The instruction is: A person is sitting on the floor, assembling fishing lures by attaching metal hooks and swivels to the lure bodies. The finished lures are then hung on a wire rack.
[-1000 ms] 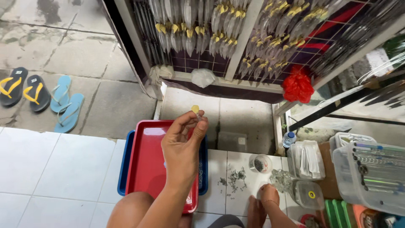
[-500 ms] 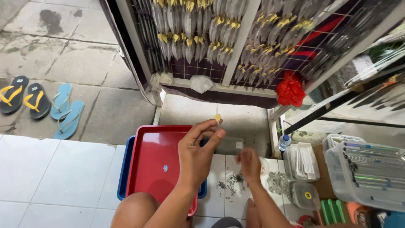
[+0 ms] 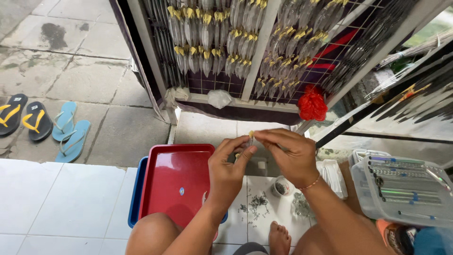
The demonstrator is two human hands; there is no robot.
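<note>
Fingers of both hands meet above the far edge of the red tray: the left hand (image 3: 227, 166) pinches a small yellow-tipped piece (image 3: 251, 135) between thumb and fingertips, and the right hand (image 3: 289, 153) closes its fingers on the same piece from the right side, so the two hands touch at the tips. What sort of piece it is cannot be told; it is too small.

Far behind the hands stands a wire rack (image 3: 264, 52) hung with rows of clear packets topped in yellow. Left of it lies grey pavement with a black-and-yellow pair of sandals (image 3: 22, 118) and a blue pair (image 3: 70, 132) beside them. Near the person the floor is white tile (image 3: 56, 198).

A red tray (image 3: 177, 179) sits on a blue tray (image 3: 137, 189), just left of the left wrist. At the right edge a clear plastic box (image 3: 401, 189) holds long thin items. A red mesh bag (image 3: 312, 104) hangs at the rack's foot, to the right. Under the right forearm stands a small white cup (image 3: 281, 187), and beside it small dark bits (image 3: 257, 204) are scattered on the tile. A bare foot (image 3: 279, 238) shows at the near edge.
</note>
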